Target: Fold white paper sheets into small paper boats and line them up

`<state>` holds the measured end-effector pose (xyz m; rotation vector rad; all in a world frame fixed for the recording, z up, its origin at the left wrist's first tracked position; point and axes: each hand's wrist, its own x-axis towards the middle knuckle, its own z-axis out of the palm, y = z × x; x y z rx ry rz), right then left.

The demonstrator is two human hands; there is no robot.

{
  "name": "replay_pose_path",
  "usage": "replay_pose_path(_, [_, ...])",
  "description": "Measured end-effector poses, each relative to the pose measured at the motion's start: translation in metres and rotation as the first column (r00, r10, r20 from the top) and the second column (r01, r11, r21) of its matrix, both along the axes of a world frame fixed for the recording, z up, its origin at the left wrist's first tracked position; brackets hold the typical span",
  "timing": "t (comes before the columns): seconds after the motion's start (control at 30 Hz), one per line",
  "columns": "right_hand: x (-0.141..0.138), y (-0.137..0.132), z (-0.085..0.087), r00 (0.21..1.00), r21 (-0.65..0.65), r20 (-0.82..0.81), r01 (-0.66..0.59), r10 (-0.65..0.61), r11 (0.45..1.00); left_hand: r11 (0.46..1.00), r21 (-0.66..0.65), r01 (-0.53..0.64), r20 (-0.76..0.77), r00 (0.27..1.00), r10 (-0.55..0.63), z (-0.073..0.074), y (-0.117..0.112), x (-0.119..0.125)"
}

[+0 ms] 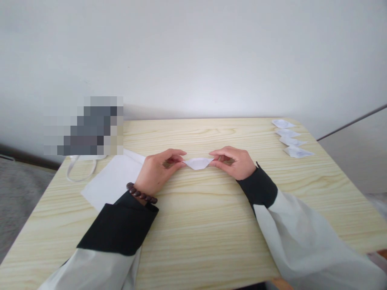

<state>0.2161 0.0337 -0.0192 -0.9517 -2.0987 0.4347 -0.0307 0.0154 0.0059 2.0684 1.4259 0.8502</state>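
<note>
A small folded white paper boat is held level over the middle of the table, pointed at both ends. My left hand pinches its left tip between thumb and fingers. At the opposite tip, my right hand pinches the paper in the same way. Several similar folded paper boats stand in a column at the table's far right. White paper sheets lie flat to the left, partly hidden by my left forearm.
The pale wood-grain table meets a white wall at its back edge. A pixelated dark object is at the back left, with a white cable loop in front of it.
</note>
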Motion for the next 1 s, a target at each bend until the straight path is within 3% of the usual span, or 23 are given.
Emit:
replay_pose_path(0.23, [-0.0008,-0.0013,0.0006,1.0,-0.034,0.022,0.02,-0.019,0.999,0.997,0.055,0.06,-0.082,0.995,-0.055,-0.0072,0.0044,-0.0027])
replay_pose_path(0.57, [-0.0026,-0.0032,0.003,0.998,-0.056,0.036,0.046,-0.044,0.997,0.982,0.155,0.104,-0.073,0.993,-0.094,-0.0111,0.0057,-0.0022])
replay_pose_path(1.0, [-0.0082,-0.0034,0.0035,0.997,0.117,0.081,0.005,-0.015,0.993,0.99,0.098,0.104,-0.089,0.991,-0.096,-0.004,0.0012,0.0013])
